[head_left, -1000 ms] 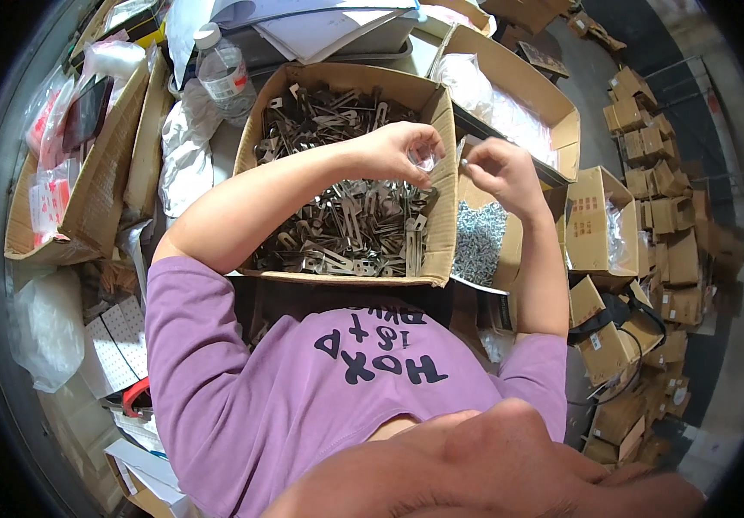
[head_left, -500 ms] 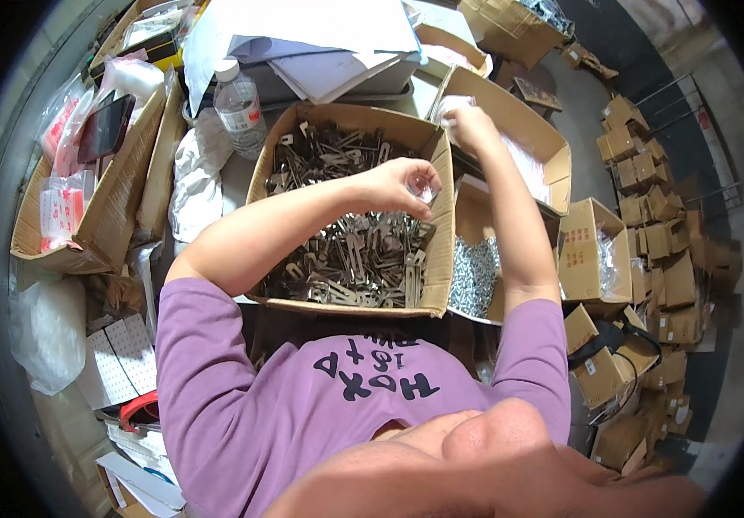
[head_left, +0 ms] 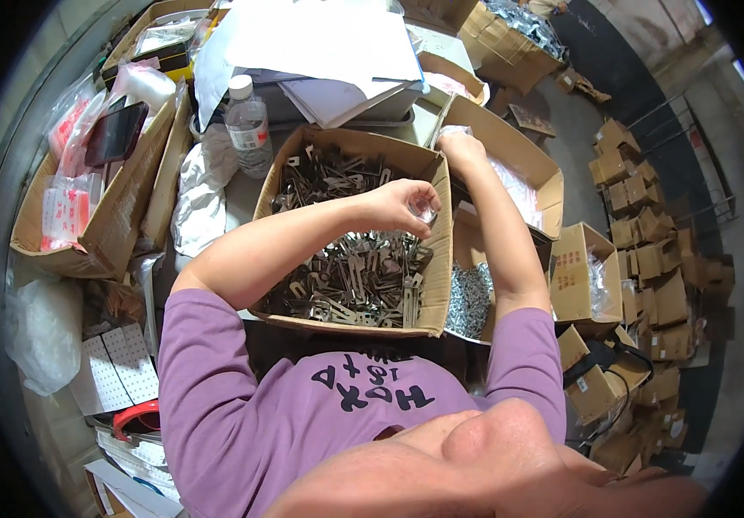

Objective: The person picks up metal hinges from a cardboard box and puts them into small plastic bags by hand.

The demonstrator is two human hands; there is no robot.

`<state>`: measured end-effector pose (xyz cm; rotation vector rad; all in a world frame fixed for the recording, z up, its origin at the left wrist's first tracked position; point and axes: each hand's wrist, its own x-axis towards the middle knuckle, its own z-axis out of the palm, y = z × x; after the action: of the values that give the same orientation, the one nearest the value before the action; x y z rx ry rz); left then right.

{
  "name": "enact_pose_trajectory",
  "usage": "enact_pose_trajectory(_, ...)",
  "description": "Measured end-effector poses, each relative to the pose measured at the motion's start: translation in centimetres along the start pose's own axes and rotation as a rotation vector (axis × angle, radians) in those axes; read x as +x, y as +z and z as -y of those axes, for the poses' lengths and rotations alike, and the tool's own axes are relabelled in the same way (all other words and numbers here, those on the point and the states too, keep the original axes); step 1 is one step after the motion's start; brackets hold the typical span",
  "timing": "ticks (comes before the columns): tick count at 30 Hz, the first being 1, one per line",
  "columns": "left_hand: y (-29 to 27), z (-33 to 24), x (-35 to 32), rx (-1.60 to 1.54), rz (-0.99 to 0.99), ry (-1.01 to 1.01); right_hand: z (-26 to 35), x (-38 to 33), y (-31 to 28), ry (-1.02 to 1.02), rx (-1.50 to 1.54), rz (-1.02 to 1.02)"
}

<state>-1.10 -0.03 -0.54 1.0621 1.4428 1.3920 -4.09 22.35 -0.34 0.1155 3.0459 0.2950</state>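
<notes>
My left hand [head_left: 399, 207] is over the right side of a cardboard box full of flat metal pieces [head_left: 350, 268]. Its fingers curl around a small, clear, shiny plastic packet [head_left: 424, 208]; what is inside I cannot make out. My right hand [head_left: 462, 151] reaches over the near-left part of a second box [head_left: 543, 160] holding clear plastic bags [head_left: 517, 186]. Those fingers are closed on a crumpled clear plastic bag [head_left: 455, 130], and the far fingertips are partly hidden. Below that arm, small silvery screws [head_left: 468, 300] fill a tray.
A water bottle [head_left: 249, 129] and a crumpled white cloth [head_left: 202, 194] stand left of the metal-filled box. Papers [head_left: 320, 43] lie behind it. At far left, a phone [head_left: 117, 134] rests on a carton of packets [head_left: 100, 216]. Several cartons [head_left: 661, 298] are stacked on the right.
The whole view has shifted, so the boxes sit slightly lower. My right hand has drawn a little nearer, still at the bags' box. My left hand keeps its hold on the packet.
</notes>
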Motion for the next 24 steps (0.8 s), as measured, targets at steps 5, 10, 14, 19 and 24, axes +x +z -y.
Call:
enact_pose_trajectory(5, -0.3, 1.1, 0.4, -0.017, -0.013, 0.028, 0.3, -1.3, -0.6, 0.034, 0.121, -0.046)
enact_pose_trajectory(10, -0.4, 1.0, 0.6, -0.023, -0.024, 0.044, -1.0, -3.0, -0.6, 0.118, 0.11, -0.254)
enact_pose_trajectory(14, -0.5, 1.3, 0.5, -0.019, -0.061, 0.052, 0.0, -6.4, -3.5, 0.041, 0.486, -0.51)
enact_pose_trajectory(19, -1.0, 0.8, 0.4, -0.149, -0.057, 0.052, 3.6, -11.6, -5.8, -0.214, 1.204, -0.327)
enact_pose_trajectory(24, -0.4, -0.5, -0.1, -0.287, 0.022, 0.076, 4.8, -14.2, -6.5, -0.368, 1.041, -0.324)
